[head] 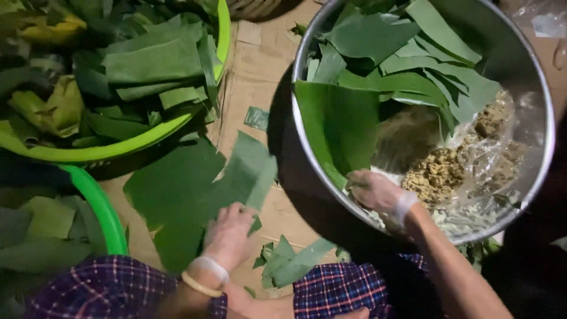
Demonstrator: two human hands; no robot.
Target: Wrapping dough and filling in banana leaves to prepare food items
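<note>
Cardboard floor (260,65) under you. Your left hand (227,233), fingers spread, presses a leaf (177,189) flat; keep it smooth. Your right hand (375,192), fingers curled together, scoops filling (437,171) from the metal bowl (295,71).

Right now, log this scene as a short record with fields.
left hand: left hand, gloved, resting on the flat banana leaf
right hand: right hand, gloved, inside the steel bowl
bowl contents: cut leaf strips, crumbly filling on clear plastic
left side: green baskets piled with leaves
surface: cardboard, leaf scraps
</note>
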